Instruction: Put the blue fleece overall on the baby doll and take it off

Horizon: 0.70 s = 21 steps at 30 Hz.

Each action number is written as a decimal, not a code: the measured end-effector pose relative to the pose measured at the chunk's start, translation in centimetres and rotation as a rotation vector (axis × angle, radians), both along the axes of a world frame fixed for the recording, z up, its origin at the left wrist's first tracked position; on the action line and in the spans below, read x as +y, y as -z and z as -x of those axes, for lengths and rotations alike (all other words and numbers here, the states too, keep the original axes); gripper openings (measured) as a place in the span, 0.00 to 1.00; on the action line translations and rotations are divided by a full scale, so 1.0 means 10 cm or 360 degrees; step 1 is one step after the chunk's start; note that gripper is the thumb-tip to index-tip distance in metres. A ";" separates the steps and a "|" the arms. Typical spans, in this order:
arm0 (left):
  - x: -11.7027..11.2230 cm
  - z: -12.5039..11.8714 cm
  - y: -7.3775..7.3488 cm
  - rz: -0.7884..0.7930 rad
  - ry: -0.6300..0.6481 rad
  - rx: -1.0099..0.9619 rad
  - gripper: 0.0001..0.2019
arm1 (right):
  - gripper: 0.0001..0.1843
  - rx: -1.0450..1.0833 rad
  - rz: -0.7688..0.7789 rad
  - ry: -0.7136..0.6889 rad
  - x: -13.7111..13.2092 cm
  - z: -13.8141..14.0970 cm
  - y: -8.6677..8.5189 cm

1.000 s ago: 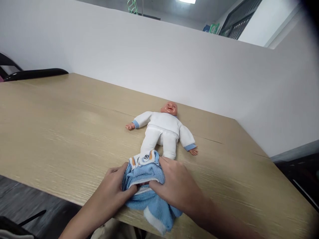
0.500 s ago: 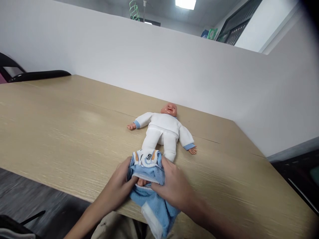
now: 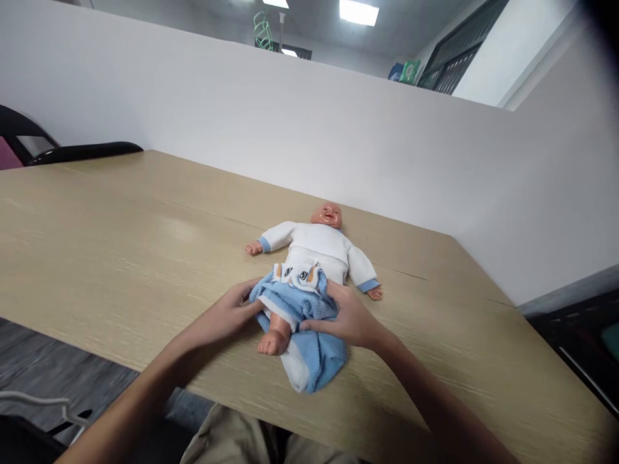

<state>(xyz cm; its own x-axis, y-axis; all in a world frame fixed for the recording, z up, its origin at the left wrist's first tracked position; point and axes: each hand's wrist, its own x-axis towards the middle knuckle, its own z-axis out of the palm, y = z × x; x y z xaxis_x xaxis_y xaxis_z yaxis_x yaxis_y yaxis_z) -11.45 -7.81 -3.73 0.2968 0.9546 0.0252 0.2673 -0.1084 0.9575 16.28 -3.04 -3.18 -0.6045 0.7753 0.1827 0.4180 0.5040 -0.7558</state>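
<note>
A baby doll (image 3: 319, 241) in a white suit with blue cuffs lies on its back on the wooden table (image 3: 120, 245), head toward the white partition. Blue fleece trousers (image 3: 300, 306) with an animal face at the waistband cover its hips and legs. One bare foot (image 3: 272, 343) sticks out of the left trouser leg; the other trouser leg lies flat toward the table's near edge. My left hand (image 3: 227, 316) grips the trousers' left side. My right hand (image 3: 351, 316) grips their right side at the doll's hip.
A white partition wall (image 3: 290, 129) runs along the table's far side. A black chair (image 3: 58, 151) stands at the far left corner. My lap shows below the table's near edge.
Both hands have slid the blue trousers up the doll's legs to its waist. A bare foot now pokes out of one trouser leg.
</note>
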 end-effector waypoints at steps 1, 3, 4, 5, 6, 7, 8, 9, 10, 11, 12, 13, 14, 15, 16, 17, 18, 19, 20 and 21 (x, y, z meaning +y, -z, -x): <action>0.01 0.02 -0.04 0.0015 0.0039 0.0021 0.25 | 0.29 0.0103 0.0105 0.0031 0.01 -0.04 0.03; 0.03 0.08 -0.10 0.0044 0.0116 0.0093 0.25 | 0.25 0.0387 0.0371 0.0070 0.02 -0.11 0.13; 0.04 0.11 -0.12 0.0060 0.0164 0.0126 0.26 | 0.24 0.0533 0.0503 0.0080 0.02 -0.15 0.18; 0.04 0.15 -0.13 0.0070 0.0215 0.0152 0.25 | 0.24 0.0668 0.0624 0.0100 0.02 -0.19 0.23; 0.05 0.18 -0.14 0.0071 0.0268 0.0174 0.25 | 0.25 0.0780 0.0740 0.0132 0.01 -0.23 0.27; 0.06 0.21 -0.15 0.0067 0.0315 0.0190 0.26 | 0.27 0.0869 0.0856 0.0163 -0.01 -0.25 0.31; 0.08 0.24 -0.15 0.0054 0.0343 0.0201 0.27 | 0.29 0.0944 0.0970 0.0188 -0.03 -0.28 0.34; 0.09 0.25 -0.17 0.0028 0.0332 0.0210 0.29 | 0.31 0.1008 0.1075 0.0203 -0.05 -0.29 0.36; 0.11 0.25 -0.19 -0.0006 0.0287 0.0221 0.31 | 0.32 0.1058 0.1162 0.0205 -0.07 -0.31 0.38; 0.14 0.23 -0.22 -0.0047 0.0220 0.0236 0.33 | 0.32 0.1091 0.1224 0.0198 -0.09 -0.31 0.38; 0.16 0.19 -0.26 -0.0097 0.0150 0.0262 0.32 | 0.32 0.1111 0.1263 0.0188 -0.10 -0.32 0.38; 0.19 0.13 -0.31 -0.0165 0.0098 0.0302 0.31 | 0.33 0.1123 0.1283 0.0181 -0.11 -0.32 0.38; 0.23 0.06 -0.37 -0.0253 0.0091 0.0357 0.30 | 0.33 0.1125 0.1292 0.0175 -0.12 -0.32 0.37; 0.27 -0.02 -0.43 -0.0347 0.0142 0.0428 0.28 | 0.34 0.1122 0.1292 0.0171 -0.13 -0.32 0.37; 0.32 -0.10 -0.50 -0.0439 0.0239 0.0510 0.27 | 0.35 0.1120 0.1287 0.0170 -0.13 -0.32 0.36; 0.38 -0.19 -0.57 -0.0519 0.0358 0.0601 0.26 | 0.35 0.1120 0.1286 0.0169 -0.14 -0.32 0.36; 0.44 -0.26 -0.64 -0.0570 0.0465 0.0698 0.25 | 0.35 0.1131 0.1288 0.0170 -0.15 -0.32 0.36; 0.52 -0.33 -0.69 -0.0584 0.0559 0.0789 0.25 | 0.35 0.1152 0.1292 0.0170 -0.15 -0.31 0.36; 0.61 -0.39 -0.74 -0.0549 0.0655 0.0859 0.25 | 0.35 0.1176 0.1297 0.0171 -0.16 -0.31 0.37; 0.70 -0.44 -0.78 -0.0467 0.0770 0.0894 0.25 | 0.35 0.1195 0.1297 0.0170 -0.16 -0.31 0.37</action>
